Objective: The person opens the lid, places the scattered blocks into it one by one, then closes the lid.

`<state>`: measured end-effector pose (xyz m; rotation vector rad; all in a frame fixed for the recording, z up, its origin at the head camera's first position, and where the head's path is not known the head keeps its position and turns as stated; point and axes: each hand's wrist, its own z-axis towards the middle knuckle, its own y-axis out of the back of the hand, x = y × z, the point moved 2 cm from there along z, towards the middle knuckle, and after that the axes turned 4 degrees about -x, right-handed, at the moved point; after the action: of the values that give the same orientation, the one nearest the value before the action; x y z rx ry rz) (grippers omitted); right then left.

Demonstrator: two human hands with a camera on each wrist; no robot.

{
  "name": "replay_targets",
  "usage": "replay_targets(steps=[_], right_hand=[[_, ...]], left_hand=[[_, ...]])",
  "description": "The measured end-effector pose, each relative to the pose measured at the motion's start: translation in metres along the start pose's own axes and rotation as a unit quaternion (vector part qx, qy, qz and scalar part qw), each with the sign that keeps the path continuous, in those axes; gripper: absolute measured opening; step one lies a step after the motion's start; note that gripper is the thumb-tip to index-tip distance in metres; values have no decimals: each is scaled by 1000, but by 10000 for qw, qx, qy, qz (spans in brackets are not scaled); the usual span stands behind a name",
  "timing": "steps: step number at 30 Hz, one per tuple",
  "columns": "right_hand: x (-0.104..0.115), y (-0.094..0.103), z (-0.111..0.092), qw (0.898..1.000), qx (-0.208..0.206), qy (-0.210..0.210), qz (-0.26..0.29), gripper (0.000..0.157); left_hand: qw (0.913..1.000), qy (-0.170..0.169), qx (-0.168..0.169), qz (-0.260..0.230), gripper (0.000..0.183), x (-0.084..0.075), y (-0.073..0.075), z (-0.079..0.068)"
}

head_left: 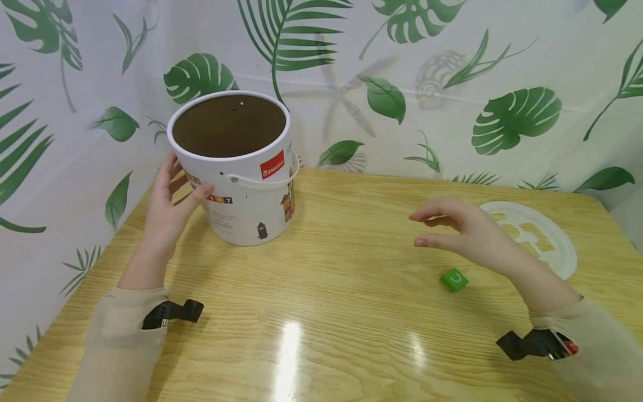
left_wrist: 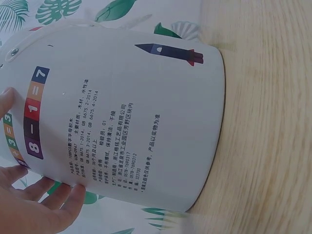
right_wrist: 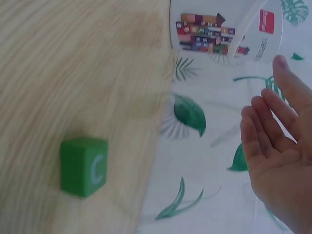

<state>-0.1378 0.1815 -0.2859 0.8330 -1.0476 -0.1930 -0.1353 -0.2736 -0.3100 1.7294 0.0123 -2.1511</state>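
Note:
A white bucket (head_left: 241,218) with a brown inside and a thin white handle (head_left: 266,183) stands at the back left of the table. My left hand (head_left: 171,195) holds its left side, thumb on the front wall and fingers spread round the side. Printed sums and text face that hand in the left wrist view. Raised over the table's right side, my right hand (head_left: 462,229) holds nothing, its fingers loosely bent and apart from the thumb. Below it lies a green block (head_left: 454,280), marked with a pale C-like letter (right_wrist: 97,169).
Behind the right hand lies a flat white rounded piece (head_left: 566,257) with cut-out shapes. A white cloth (head_left: 321,123) printed with green leaves hangs along the back and left of the wooden table (head_left: 326,290).

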Motion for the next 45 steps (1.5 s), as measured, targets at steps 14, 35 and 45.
replay_targets(steps=[14, 35, 45], right_hand=[[-53, 12, -43, 9962, 678, -439, -320, 38], [-77, 5, -66, 9861, 1427, -847, 110, 55], [-76, 1, -65, 9856, 1497, -752, -244, 37]], left_hand=[[10000, -64, 15, -45, 78, 0, 0, 0], [10000, -42, -23, 36, 78, 0, 0, 0], [10000, -14, 15, -10, 78, -1, 0, 0]])
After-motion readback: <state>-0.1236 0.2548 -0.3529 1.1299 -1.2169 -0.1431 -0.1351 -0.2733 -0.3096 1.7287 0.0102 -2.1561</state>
